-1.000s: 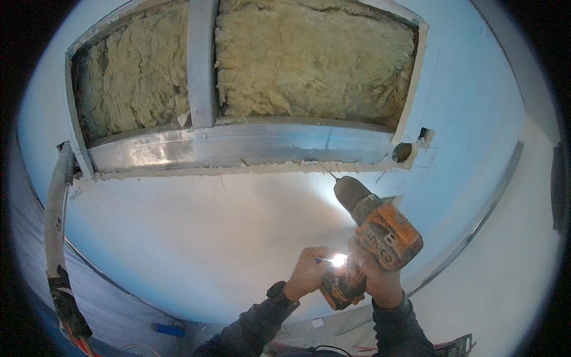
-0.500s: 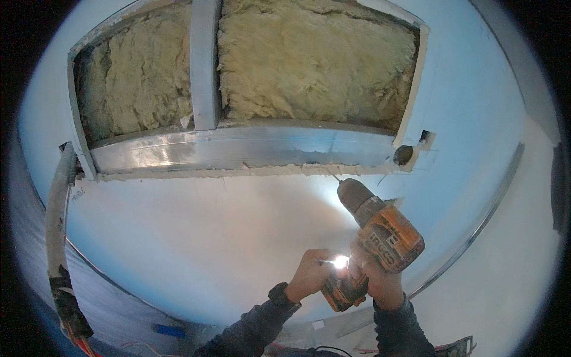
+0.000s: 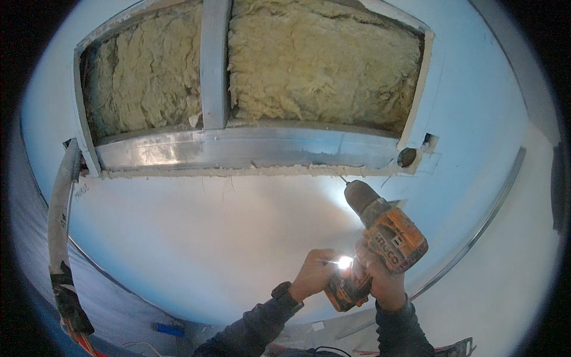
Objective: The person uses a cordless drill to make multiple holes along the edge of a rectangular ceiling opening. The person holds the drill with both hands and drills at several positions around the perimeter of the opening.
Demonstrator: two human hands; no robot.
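Observation:
My right hand [image 3: 385, 284] is wrapped round the handle of an orange and black cordless drill [image 3: 397, 238]. The drill points up and to the left, and its thin bit [image 3: 343, 179] comes close to the lower edge of a rectangular wall opening; whether it touches cannot be told. A bright work lamp [image 3: 345, 262] shines at the drill's base. My left hand [image 3: 312, 273] is closed beside that lamp and the battery, fingertips pinched together. A small thin piece seems to show at its fingertips, blurred by the glare.
Yellow mineral wool [image 3: 324, 65] fills the opening behind a metal stud [image 3: 215, 65] and metal track [image 3: 267, 149]. A round hole [image 3: 407, 157] sits at its lower right corner. A grey conduit [image 3: 59, 208] with loose wires hangs at left. A blue roller-shaped object [image 3: 168, 329] lies below.
The view has shifted slightly, so the opening sits a little further right. The drill appears slightly lower and to the right. Both hands keep the same grip.

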